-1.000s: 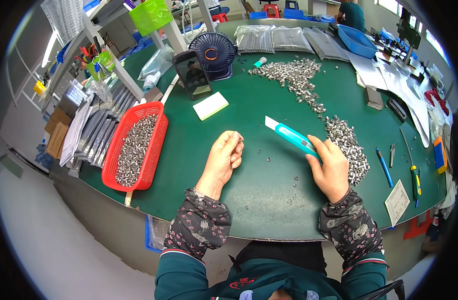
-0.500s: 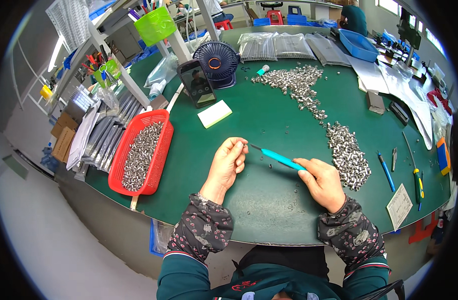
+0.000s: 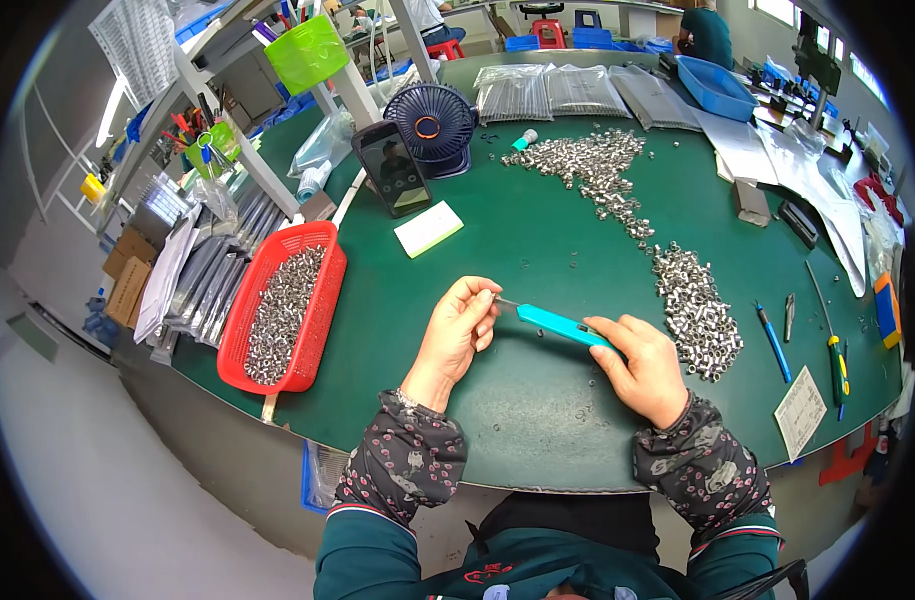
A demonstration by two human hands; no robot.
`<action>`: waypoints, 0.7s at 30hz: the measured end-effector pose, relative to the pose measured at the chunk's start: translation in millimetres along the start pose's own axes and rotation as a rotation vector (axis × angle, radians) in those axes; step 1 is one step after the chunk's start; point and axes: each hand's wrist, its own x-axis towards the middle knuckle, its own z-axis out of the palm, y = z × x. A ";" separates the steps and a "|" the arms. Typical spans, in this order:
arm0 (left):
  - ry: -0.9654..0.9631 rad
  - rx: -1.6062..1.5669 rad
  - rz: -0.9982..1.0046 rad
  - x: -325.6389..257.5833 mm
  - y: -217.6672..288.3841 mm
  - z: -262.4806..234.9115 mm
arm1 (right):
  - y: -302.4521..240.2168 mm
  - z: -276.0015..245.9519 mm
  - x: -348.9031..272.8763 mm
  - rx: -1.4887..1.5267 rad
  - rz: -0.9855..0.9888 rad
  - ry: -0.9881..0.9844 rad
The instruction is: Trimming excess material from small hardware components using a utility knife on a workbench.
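My right hand (image 3: 641, 368) is closed around the handle of a turquoise utility knife (image 3: 559, 325). The knife's thin blade (image 3: 506, 301) points left and reaches the fingertips of my left hand (image 3: 459, 328). Thumb and forefinger of that hand pinch a small metal ring, mostly hidden by the fingers. Both hands are raised over the near middle of the green table (image 3: 537, 420). To the right of the knife lies a heap of short metal rings (image 3: 695, 315). A red plastic basket (image 3: 326, 335) on the left holds many more such rings.
A second heap of metal rings (image 3: 587, 165) spreads farther back. A phone (image 3: 392, 170) leans before a dark blue fan (image 3: 432, 125), near a white pad (image 3: 429, 228). On the right lie a blue pen-like tool (image 3: 773, 343), a screwdriver (image 3: 837, 370) and a paper card (image 3: 799, 415).
The knife has turned a little, showing more of its broad side, and its blade has come closer against the left fingertips. My hands otherwise stay nearly in place.
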 end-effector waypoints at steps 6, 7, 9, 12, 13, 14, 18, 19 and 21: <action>0.053 -0.034 -0.009 0.1 0.9 -1.5 | -3.5 -2.7 0.8 0.007 -0.002 0.107; 0.058 -0.031 0.001 0.1 1.1 -0.8 | -0.9 -2.5 0.4 0.016 0.007 0.103; 0.062 -0.029 0.008 0.8 0.4 -0.6 | 0.2 -1.2 0.2 0.032 0.018 0.081; 0.070 0.002 0.016 1.0 0.5 -1.3 | -0.2 -1.4 0.2 0.051 0.025 0.051; 0.063 -0.017 0.017 0.7 1.1 -0.7 | -0.5 -1.5 0.3 0.053 0.022 0.043; 0.055 -0.036 0.017 0.8 1.3 -0.1 | -0.6 -1.9 0.5 0.053 0.024 0.044; 0.019 -0.077 0.009 1.3 0.0 -2.6 | -1.2 -2.5 0.5 0.056 0.037 0.034; 0.011 -0.081 0.004 1.4 0.2 -2.8 | -1.3 -2.6 0.5 0.061 0.038 0.028; 0.004 -0.084 -0.002 1.1 0.8 -2.1 | -1.7 -2.6 0.3 0.057 0.033 0.027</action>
